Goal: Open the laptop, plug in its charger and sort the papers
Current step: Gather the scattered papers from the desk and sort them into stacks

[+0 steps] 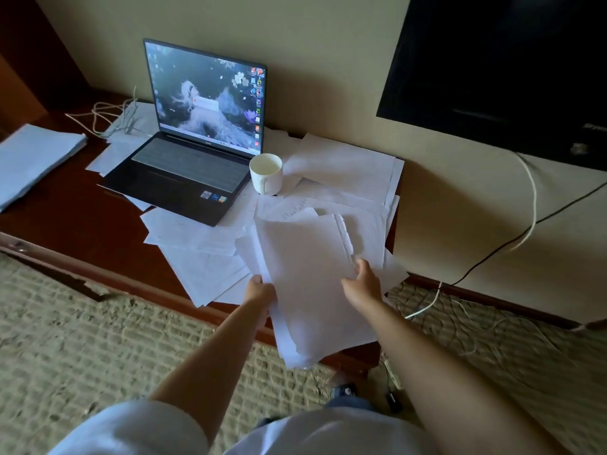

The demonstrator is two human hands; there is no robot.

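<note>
Left hand (261, 290) grips a loose sheaf of white paper sheets (308, 290) at its left edge; right hand (363, 284) pinches the right edge — sheaf lifted over the dark wooden desk (65, 221); open dark laptop (193, 152) behind, screen lit.

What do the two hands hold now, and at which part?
Both hold one stack of papers: the left hand grips its left edge, the right hand grips its right edge.

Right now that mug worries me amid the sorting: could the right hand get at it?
Probably yes: the mug stands uncovered beyond the right hand, but that hand grips the paper stack and must release first.
</note>
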